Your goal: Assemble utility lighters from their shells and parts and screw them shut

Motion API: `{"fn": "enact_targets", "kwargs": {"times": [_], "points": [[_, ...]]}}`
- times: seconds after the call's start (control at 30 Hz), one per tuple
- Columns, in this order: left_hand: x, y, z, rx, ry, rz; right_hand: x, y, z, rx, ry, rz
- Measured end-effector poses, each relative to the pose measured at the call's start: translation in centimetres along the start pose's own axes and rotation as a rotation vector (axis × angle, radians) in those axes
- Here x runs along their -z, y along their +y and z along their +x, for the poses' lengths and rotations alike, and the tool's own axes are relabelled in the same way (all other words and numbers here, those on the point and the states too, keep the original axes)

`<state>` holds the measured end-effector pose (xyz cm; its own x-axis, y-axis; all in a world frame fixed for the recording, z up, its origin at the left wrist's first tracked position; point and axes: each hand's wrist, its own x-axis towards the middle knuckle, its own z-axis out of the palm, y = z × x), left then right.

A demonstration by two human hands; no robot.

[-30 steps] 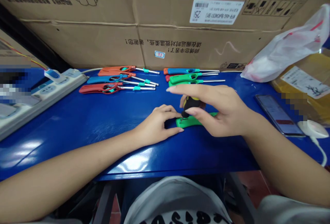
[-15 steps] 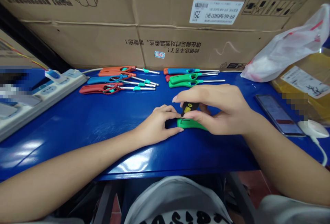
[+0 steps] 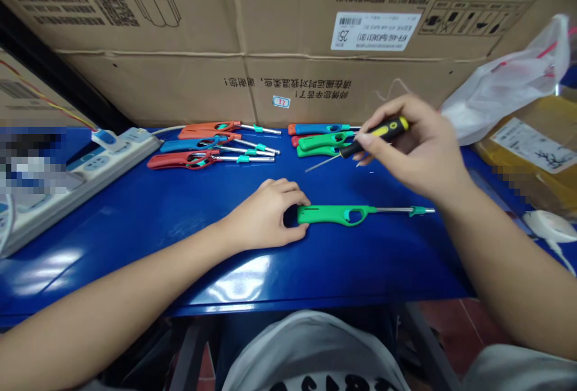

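The green lighter (image 3: 342,215) lies flat on the blue table (image 3: 135,217), long axis left to right, nozzle pointing right, its butt end pinched by the left hand (image 3: 264,220). The right hand (image 3: 424,151) grips the screwdriver (image 3: 376,134) just beyond it, blade slanting down-left toward that handle end.

Screwdriver (image 3: 381,133) partly inside the right hand (image 3: 424,154); pixelated blur (image 3: 33,157) over power strip (image 3: 103,157).
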<state>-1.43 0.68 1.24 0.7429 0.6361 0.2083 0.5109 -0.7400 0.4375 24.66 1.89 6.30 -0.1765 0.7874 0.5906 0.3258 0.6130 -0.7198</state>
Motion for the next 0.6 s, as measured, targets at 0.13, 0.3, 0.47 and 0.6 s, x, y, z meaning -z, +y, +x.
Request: {"fn": "enact_targets", "kwargs": {"times": [0.13,0.3,0.47,0.6], "points": [[0.7,0.2,-0.1,-0.003,-0.039,0.175,1.1,3.5,-0.7,-0.129,-0.210,-0.234],[-1.3,-0.2,0.2,-0.071,-0.008,0.137,0.0,6.2,-1.6,0.029,-0.472,-0.373],[-1.0,-0.8,0.3,-0.115,-0.060,0.131,0.3,6.0,-1.0,0.157,-0.505,-0.461],[1.0,-1.6,0.2,-0.041,-0.098,0.022,4.3,3.9,-0.4,0.013,-0.525,-0.465]]}}
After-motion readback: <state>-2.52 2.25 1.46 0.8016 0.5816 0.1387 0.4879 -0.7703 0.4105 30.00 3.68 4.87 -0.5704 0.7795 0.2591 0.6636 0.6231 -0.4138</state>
